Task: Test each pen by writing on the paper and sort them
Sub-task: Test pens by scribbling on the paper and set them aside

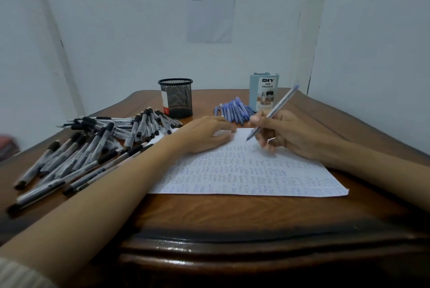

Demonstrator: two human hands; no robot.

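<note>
Blue pen (272, 113): held in right hand (286, 134), fingers and thumb curled round the lower barrel in a writing grip. Barrel tilted, back end pointing up and away to the right, tip down at the far part of the paper (244, 171). Tip at or just above the sheet; contact cannot be confirmed.

Paper: white sheet lying flat on the wooden table (232, 218), in front of the person. Rows of small blue handwritten marks cover most of it; the strip at the far edge near the pen tip looks unmarked.

Left hand (207, 134): palm down, fingers stretched out nearly straight, resting on the far left corner of the paper. Holds nothing.

Black pens (93, 148): large loose heap on the table left of the paper, clear barrels with black grips and caps, lying crossed at many angles. Left forearm passes just beside the nearest ones.

Blue pens (235, 111): smaller group lying side by side, just beyond the far edge of the paper, between the two hands.

Mesh cup (176, 98): black, upright, behind the black heap; nothing shows above its rim.

Desk organizer (264, 92): pale blue, upright, label reads "DIY DESK ORGANIZER", just behind the blue pens.

Printed sheet (210, 8) fixed to the wall (116, 32) behind the table; text too small to read.

Pale ribbed sleeve (18, 273) at bottom left corner
</note>
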